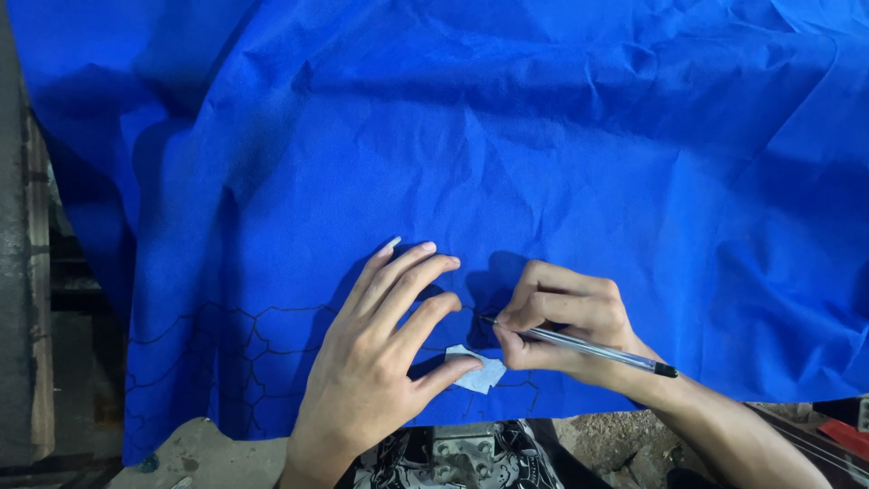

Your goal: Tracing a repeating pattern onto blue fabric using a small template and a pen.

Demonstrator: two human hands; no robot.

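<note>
A wide sheet of creased bright blue cloth [507, 154] fills nearly the whole view, draped from twelve o'clock down to a lower edge near six o'clock, where it ends over a rough grey worktop [195, 448]. Thin black pen lines forming a net of angular cells [244, 353] run across the cloth from eight o'clock toward the centre bottom. The left hand [380, 358] lies flat on the cloth at about seven o'clock from the centre, fingers spread wide and pointing to one o'clock, its thumb pressing down a small pale, roughly angular paper template [480, 371] at six o'clock. Just beside it, at five o'clock, the right hand [561, 326] is curled closed around a slim clear-barrelled ballpoint pen with a dark cap end [588, 347], the tip touching the cloth close above the template, between the two hands.
</note>
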